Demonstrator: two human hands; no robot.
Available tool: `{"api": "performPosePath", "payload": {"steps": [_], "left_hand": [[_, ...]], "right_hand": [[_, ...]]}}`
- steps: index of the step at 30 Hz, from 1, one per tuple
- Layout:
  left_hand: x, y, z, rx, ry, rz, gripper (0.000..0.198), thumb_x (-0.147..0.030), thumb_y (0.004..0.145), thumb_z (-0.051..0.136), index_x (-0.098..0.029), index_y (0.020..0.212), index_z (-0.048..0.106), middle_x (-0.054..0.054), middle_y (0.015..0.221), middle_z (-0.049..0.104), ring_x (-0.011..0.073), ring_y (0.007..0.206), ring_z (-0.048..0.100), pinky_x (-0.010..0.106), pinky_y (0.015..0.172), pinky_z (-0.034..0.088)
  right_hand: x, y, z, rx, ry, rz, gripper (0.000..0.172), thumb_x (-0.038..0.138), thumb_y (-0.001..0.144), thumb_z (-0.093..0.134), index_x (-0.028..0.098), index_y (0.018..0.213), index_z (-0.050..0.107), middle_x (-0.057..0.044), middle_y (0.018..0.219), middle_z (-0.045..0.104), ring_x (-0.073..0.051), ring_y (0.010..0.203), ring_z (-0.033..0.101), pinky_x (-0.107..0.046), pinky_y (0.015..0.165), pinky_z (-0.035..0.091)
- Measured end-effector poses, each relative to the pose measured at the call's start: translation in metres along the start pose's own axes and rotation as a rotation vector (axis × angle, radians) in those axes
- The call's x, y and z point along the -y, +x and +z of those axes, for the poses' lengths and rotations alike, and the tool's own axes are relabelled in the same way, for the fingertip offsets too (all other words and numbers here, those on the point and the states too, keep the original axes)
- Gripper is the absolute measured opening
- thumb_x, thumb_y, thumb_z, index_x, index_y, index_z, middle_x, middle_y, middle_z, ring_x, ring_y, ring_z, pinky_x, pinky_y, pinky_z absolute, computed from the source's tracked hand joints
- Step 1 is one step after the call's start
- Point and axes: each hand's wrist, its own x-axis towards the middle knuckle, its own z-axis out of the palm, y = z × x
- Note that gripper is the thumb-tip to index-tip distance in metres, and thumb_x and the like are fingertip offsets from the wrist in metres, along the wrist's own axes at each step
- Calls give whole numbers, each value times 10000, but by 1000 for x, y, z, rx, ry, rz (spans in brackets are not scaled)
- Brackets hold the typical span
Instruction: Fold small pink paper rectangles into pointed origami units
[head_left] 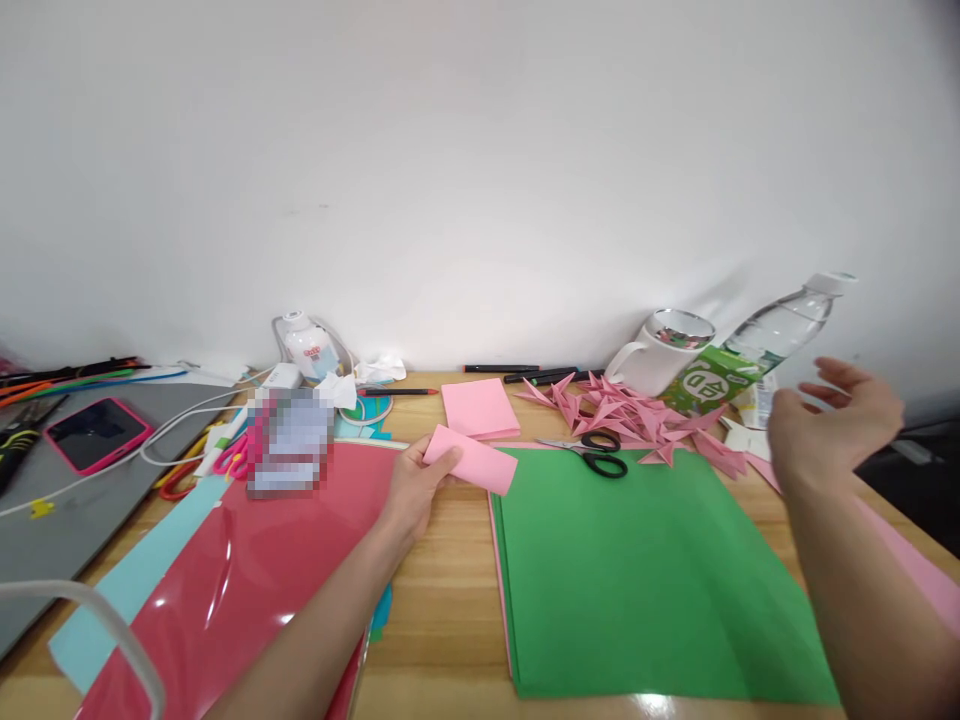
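Note:
My left hand pinches a pink folded paper between thumb and fingers, above the gap between the red sheet and the green paper. Just behind it lies a stack of square pink paper. My right hand is raised at the right, fingers loosely curled and apart, with nothing seen in it; it is nearest the bottle and the green box. Black-handled scissors rest on the back edge of the green paper. Beyond them is a heap of pointed pink folded paper pieces.
A white mug, a green box and a tilted water bottle stand at the back right. Black pens lie along the wall. Leftward are a red sheet, a blurred-out phone-like object, cables and a pink-cased phone.

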Motion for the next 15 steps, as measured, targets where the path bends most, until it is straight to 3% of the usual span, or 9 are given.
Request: {"api": "performPosePath", "payload": {"steps": [1,2,3,5,7,8,11,15], "left_hand": [[0,0,0,4,7,0,312,-288,545,792,-131,780,661,18,710,637,121,664,554,218,583,464],[0,-1,0,7,13,1,311,-290,547,791,-131,781,662,19,715,639,122,666,556,217,582,463],[0,-1,0,10,17,2,310,-292,548,790,-132,781,662,21,721,642,123,670,559,216,580,463],[-1,-2,0,12,15,5,307,-292,550,791,-131,779,663,24,734,647,124,678,564,216,584,465],[-2,-3,0,20,2,14,306,-289,555,790,-128,783,665,28,741,650,129,689,572,227,607,476],[-3,-4,0,28,-7,18,307,-288,560,789,-127,790,666,31,743,653,132,694,576,237,624,483],[-4,-5,-1,38,-28,24,308,-283,574,783,-126,813,669,37,760,663,136,700,585,251,650,492],[-3,-5,0,49,-19,6,302,-275,570,787,-130,808,671,33,760,669,134,703,590,235,641,486]], "right_hand": [[13,-19,0,-36,46,-83,469,126,629,673,67,1090,613,-213,1038,612,-203,747,589,-329,563,435],[27,-41,0,14,93,-135,364,164,695,626,94,1053,626,-179,1001,629,-196,755,589,-334,600,451],[43,-66,2,174,183,-156,292,206,738,597,125,1017,630,-143,957,643,-186,739,595,-331,617,467],[73,-117,6,638,348,-159,219,293,784,574,176,960,631,-93,940,654,-187,800,612,-335,682,499],[95,-161,10,1008,476,-137,300,340,778,594,209,1048,596,-91,1068,626,-199,910,610,-344,744,514],[102,-178,11,1122,517,-121,379,348,751,629,220,1104,571,-97,1117,604,-213,967,596,-344,755,519],[109,-205,13,1284,555,-46,516,336,686,702,219,1162,541,-105,1160,594,-244,1034,574,-346,766,522],[101,-207,12,1335,617,121,378,332,729,659,185,1070,588,-88,1050,647,-215,891,628,-333,739,533]]}}
